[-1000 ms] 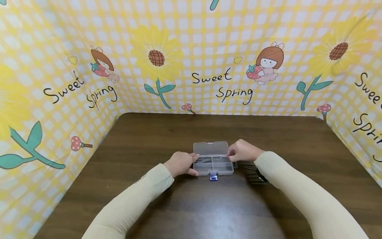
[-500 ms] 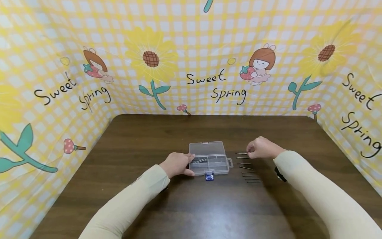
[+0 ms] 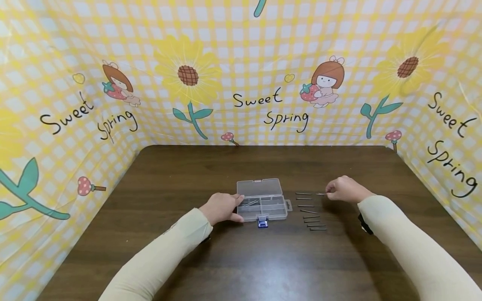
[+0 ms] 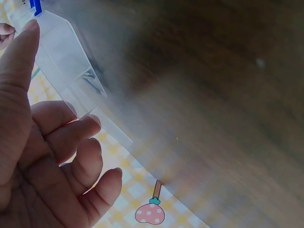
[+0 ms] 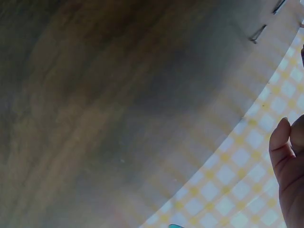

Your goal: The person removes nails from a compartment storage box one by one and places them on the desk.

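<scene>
A clear plastic compartment box with a blue latch lies on the table, its lid raised back. Several nails are in its left compartment. My left hand grips the box's left side, thumb at the front corner and fingers farther back; the left wrist view shows the thumb along the edge. Right of the box, my right hand pinches a thin nail between thumb and fingertips, low over the table. In the right wrist view only part of this hand shows.
Several nails lie in a column between the box and my right hand, roughly parallel. A hanging tab sticks out from the box's right side. Patterned yellow checked cloth surrounds the brown table at back and sides.
My right hand has moved from the box's right edge to the right, past the column of nails, carrying a nail. The left hand stays at the box.
</scene>
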Action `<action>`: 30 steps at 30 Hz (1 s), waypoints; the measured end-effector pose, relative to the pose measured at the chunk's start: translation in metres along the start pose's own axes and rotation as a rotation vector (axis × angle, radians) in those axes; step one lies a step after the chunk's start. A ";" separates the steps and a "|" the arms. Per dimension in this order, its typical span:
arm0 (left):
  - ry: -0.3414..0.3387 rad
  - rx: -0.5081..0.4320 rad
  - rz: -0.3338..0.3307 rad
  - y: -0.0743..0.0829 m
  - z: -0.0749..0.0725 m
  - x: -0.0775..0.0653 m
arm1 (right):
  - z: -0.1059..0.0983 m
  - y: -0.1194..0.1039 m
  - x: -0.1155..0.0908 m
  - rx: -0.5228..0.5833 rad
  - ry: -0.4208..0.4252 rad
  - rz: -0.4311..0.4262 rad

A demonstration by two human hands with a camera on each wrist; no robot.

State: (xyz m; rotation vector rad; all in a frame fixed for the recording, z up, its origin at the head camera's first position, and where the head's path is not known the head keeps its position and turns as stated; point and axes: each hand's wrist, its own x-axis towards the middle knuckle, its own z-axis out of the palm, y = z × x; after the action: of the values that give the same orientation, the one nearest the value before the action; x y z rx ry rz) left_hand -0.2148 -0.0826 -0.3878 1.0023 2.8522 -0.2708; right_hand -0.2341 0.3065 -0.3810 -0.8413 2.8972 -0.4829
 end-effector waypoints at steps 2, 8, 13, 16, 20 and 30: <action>-0.004 -0.002 -0.004 0.000 -0.001 0.001 | 0.002 0.003 0.001 0.002 -0.005 0.010; -0.006 -0.001 -0.008 0.000 -0.003 0.002 | 0.009 0.008 0.003 -0.007 -0.019 0.023; -0.011 -0.018 -0.015 0.002 -0.001 -0.001 | 0.016 0.007 0.004 -0.033 -0.025 -0.015; -0.003 -0.019 -0.017 0.002 0.000 -0.001 | 0.016 0.005 0.004 -0.059 -0.015 -0.046; 0.002 -0.015 -0.014 0.001 0.000 -0.002 | 0.017 0.005 0.005 -0.075 -0.015 -0.054; -0.009 -0.022 -0.020 0.002 0.000 -0.003 | 0.019 0.005 0.008 -0.088 -0.039 -0.041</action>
State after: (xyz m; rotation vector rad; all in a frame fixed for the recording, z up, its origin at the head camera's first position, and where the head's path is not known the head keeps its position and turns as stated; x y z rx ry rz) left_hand -0.2117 -0.0830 -0.3873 0.9667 2.8522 -0.2441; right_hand -0.2402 0.3006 -0.4003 -0.9130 2.8895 -0.3408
